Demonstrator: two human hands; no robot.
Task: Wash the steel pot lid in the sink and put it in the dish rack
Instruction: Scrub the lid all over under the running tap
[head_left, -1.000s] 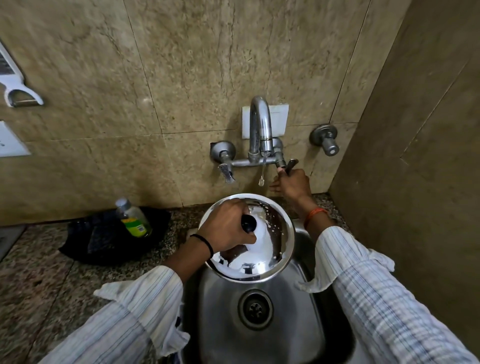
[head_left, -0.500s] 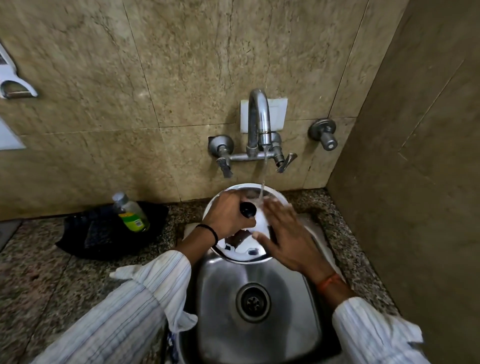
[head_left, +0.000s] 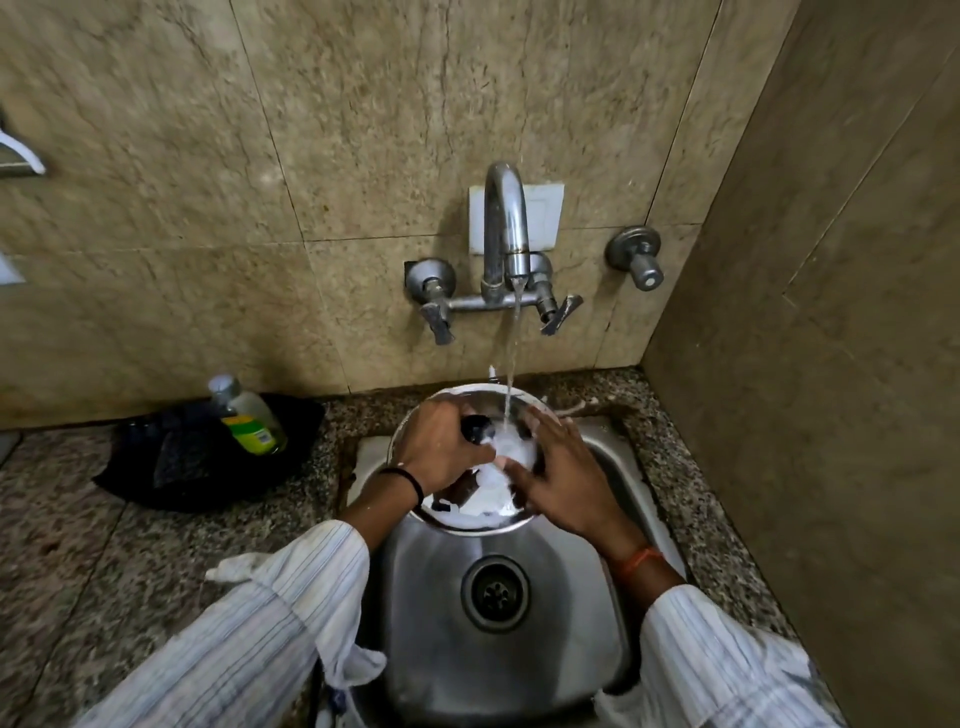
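Observation:
The round steel pot lid (head_left: 470, 512) is held over the back of the steel sink (head_left: 524, 670), tilted up toward me. My left hand (head_left: 439, 447) grips its black knob (head_left: 478, 430). My right hand (head_left: 558, 475) lies flat with spread fingers on the lid's right side, covering part of it. Water runs from the wall tap (head_left: 505, 228) in a thin stream onto the lid beside the knob. White foam or bright reflection covers the lid's middle. The dish rack is not in view.
A soap bottle with a green label (head_left: 249, 418) lies on a black cloth or tray (head_left: 197, 457) on the granite counter (head_left: 78, 561) to the left. A tiled wall stands close on the right. The sink drain (head_left: 496, 592) is below the lid. A separate valve (head_left: 639, 262) juts from the wall.
My right hand left the tap lever, the water came on, and that hand came down onto the lid. The lid moved back under the stream and stays there.

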